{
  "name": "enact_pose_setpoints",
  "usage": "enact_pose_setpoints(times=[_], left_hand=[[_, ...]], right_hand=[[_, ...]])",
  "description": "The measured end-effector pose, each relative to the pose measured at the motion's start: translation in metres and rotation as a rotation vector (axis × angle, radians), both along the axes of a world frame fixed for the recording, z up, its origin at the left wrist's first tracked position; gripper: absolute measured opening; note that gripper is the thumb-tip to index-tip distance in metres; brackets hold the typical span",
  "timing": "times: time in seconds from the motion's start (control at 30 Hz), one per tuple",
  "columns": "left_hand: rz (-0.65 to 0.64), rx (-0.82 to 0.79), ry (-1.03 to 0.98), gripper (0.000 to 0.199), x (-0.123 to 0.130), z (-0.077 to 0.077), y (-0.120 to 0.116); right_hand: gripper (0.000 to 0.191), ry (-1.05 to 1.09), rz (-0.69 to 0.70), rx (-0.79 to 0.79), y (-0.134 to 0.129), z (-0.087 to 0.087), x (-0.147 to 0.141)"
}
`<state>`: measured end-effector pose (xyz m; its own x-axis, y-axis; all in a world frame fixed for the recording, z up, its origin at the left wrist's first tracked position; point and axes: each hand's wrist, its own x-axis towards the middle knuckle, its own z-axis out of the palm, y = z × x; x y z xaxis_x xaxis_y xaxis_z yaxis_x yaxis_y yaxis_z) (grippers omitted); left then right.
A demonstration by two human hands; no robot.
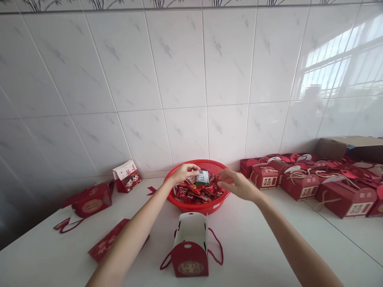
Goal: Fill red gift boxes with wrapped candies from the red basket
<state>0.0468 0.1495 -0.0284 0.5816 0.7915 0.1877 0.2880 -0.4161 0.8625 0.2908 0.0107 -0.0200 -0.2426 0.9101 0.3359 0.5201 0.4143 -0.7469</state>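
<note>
Packet (202, 177) in left grip (185, 173) over red basket (211, 165), gift boxes (299, 185) around.

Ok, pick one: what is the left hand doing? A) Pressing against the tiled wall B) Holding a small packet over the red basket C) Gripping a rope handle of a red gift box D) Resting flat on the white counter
B: the left hand has the small white-and-green packet in its fingers, above the red plastic basket.

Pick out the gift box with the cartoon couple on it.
The small red-and-white box standing by the tiled wall, left of the basket; no other box shows figures.
</note>
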Motion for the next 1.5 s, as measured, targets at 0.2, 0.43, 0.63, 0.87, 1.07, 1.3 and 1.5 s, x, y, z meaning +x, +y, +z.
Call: enact_pose_setpoints(times=[0.2,0.43,0.63,0.87,1.07,1.3,1.5], left_hand=[[0.014,-0.044,-0.138,0.041,0.004,-0.005,-0.014],[0.105,-0.128,-0.307,0.044,-0.002,-0.014,-0.014],[0.171,-0.080,-0.263,0.043,-0.002,-0.017,-0.018],[0.190,0.039,-0.222,0.041,0.001,-0.022,-0.016],[0.198,0.164,-0.190,0.040,0.002,-0.024,-0.013],[0.193,0.186,-0.163,0.037,0.004,-0.025,-0.016],[0.392,0.264,0.083,0.032,-0.015,-0.016,0.003]], right_hand=[[0.039,0.476,-0.058,-0.207,0.047,-0.031,-0.036],[0.027,1.055,-0.063,-0.331,0.065,-0.034,-0.031],[0.006,1.243,-0.053,-0.402,0.069,-0.031,-0.021],[0.004,1.234,-0.036,-0.503,0.071,-0.033,-0.030],[0.015,1.151,0.019,-0.564,0.067,-0.039,-0.045],[0.007,1.180,0.022,-0.574,0.066,-0.039,-0.051],[0.011,1.385,-0.080,-0.541,0.072,-0.036,-0.042]])
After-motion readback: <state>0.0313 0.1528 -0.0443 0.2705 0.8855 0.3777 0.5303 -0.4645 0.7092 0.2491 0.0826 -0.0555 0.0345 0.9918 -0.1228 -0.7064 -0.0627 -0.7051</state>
